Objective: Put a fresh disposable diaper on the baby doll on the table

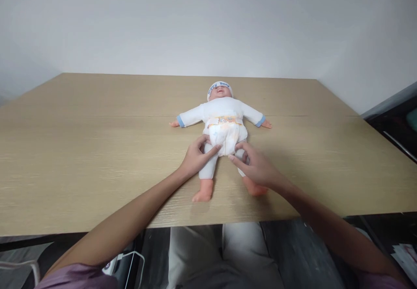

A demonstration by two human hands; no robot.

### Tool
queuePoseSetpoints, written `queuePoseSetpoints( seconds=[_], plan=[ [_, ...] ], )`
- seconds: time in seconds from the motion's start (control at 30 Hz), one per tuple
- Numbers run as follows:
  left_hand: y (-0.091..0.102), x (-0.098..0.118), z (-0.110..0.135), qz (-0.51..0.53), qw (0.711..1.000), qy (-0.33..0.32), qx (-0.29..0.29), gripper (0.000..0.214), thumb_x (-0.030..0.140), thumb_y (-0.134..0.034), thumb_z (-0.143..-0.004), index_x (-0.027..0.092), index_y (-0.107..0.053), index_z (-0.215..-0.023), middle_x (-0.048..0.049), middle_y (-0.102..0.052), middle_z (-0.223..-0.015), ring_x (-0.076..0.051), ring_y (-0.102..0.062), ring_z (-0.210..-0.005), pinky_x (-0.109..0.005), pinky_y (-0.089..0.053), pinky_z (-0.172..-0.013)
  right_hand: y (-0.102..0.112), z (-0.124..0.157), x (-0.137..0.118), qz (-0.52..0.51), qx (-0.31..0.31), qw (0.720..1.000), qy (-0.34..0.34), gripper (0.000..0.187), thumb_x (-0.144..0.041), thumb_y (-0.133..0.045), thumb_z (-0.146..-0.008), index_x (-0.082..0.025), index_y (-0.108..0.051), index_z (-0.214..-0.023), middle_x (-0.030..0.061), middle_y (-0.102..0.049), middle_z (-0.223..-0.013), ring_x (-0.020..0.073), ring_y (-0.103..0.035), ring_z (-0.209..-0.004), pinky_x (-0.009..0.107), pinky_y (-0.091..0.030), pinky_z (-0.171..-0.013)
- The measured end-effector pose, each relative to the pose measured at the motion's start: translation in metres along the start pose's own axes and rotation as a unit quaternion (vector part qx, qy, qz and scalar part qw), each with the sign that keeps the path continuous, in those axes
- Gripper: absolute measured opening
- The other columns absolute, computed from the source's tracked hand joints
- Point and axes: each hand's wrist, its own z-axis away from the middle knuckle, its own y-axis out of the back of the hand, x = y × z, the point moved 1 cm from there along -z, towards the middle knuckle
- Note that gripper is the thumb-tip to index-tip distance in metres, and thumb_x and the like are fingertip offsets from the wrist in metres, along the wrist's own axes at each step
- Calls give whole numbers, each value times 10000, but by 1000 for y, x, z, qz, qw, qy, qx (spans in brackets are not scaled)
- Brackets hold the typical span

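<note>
A baby doll point(223, 105) lies on its back on the wooden table, arms spread and feet toward me. It wears a white suit with blue cuffs and a printed headband. Around its hips is a white diaper point(227, 136) with an orange patterned waistband, fastened over the suit. My left hand point(198, 153) is closed at the diaper's leg edge, its thumb on the front and its fingers by the doll's thigh. At the opposite leg edge, my right hand point(256, 164) has its thumb and curled index finger on the diaper. Its other fingers are partly hidden.
The wide wooden table point(97, 150) reaches back to a pale wall point(195, 24). Its front edge runs just above my lap. A dark object point(397, 119) stands at the right side. White cables point(137, 254) hang below the table on the left.
</note>
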Motion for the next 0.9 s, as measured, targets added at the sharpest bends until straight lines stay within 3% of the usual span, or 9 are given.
queuePoseSetpoints(
  seconds=[0.1, 0.23, 0.3, 0.43, 0.57, 0.7, 0.9],
  plan=[
    [1, 3, 0, 2, 1000, 8, -4, 346, 519, -831, -935, 209, -678, -946, 7, -670, -889, -179, -570, -804, -320, -449, -781, -3, -9, 4, -39, 33, 999, -16, 305, -542, -715, -968, -277, -614, -1082, -33, -684, -788, 206, -594, -663, 352, -430, -656],
    [2, 3, -2, 36, 999, 31, -12, 390, 577, -817, -947, 207, -694, -939, 7, -647, -870, -173, -544, -790, -309, -413, -740, -6, -8, 17, -105, 112, 988, -10, 404, -530, -797, -911, -280, -540, -1098, 16, -795, -1088, 163, -565, -628, 360, -466, -676],
    [2, 2, -2, 53, 998, 40, -13, 414, 606, -810, -949, 208, -700, -939, 10, -623, -845, -166, -516, -760, -306, -384, -707, -4, -4, 22, -132, 129, 983, -22, 440, -553, -826, -900, -281, -537, -1090, 31, -813, -1121, 168, -594, -644, 368, -496, -702],
    [2, 1, -2, 45, 998, 43, -6, 441, 637, -820, -928, 210, -713, -921, 12, -598, -801, -164, -485, -725, -309, -369, -683, 0, 2, 24, -138, 124, 982, -30, 377, -564, -816, -928, -269, -649, -1092, 48, -843, -1117, 190, -642, -703, 380, -518, -747],
    [2, 6, -2, 10, 1000, 29, 0, 435, 630, -818, -916, 206, -724, -907, 18, -587, -764, -162, -468, -708, -313, -376, -682, 1, -2, 18, -82, 122, 989, 1, 297, -531, -763, -967, -260, -759, -1090, 48, -856, -1051, 225, -666, -774, 401, -523, -818],
    [2, 9, -3, 0, 1000, 19, -2, 436, 629, -804, -918, 201, -720, -905, 23, -593, -765, -155, -462, -694, -309, -376, -676, -2, -8, 14, -41, 118, 991, 39, 228, -473, -733, -963, -252, -776, -1000, 53, -840, -1058, 281, -705, -976, 433, -516, -933],
    [4, 1, -6, 21, 1000, 10, -16, 470, 660, -806, -921, 199, -713, -917, -2, -657, -839, -165, -537, -743, -295, -410, -684, -9, -12, 22, -68, 134, 988, 19, 266, -516, -748, -974, -251, -765, -990, 63, -800, -1045, 295, -684, -1031, 450, -540, -976]
  ],
)
